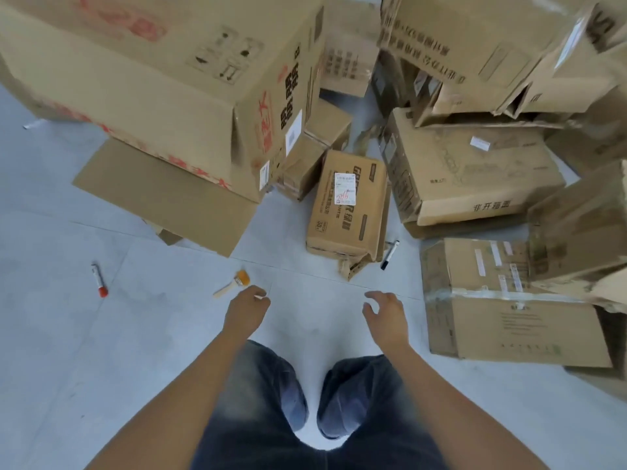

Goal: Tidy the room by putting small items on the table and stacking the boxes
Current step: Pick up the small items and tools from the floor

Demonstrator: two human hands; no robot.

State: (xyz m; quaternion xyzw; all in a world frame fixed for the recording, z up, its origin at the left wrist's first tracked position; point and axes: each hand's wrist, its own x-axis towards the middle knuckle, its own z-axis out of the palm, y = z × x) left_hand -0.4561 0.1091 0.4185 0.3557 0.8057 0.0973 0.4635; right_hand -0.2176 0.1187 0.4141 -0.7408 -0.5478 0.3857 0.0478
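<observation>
My left hand (247, 312) hovers low over the grey floor, fingers curled, just right of a small brush (234, 283) with orange bristles and a pale handle. A white sliver shows at its fingertips; whether it holds something is unclear. My right hand (385, 317) is held out with loosely bent fingers and holds nothing. A red-capped marker (99, 279) lies to the left. A black-capped marker (389, 255) lies beside a small labelled box (346, 205). A large box with red print (163, 79) leans at the upper left.
Several more cardboard boxes are heaped at the right, among them a long one (475, 171) and a taped one (509, 300). A flat cardboard sheet (163, 195) lies under the large box. A small white item (34, 123) lies far left. My legs stand below the hands.
</observation>
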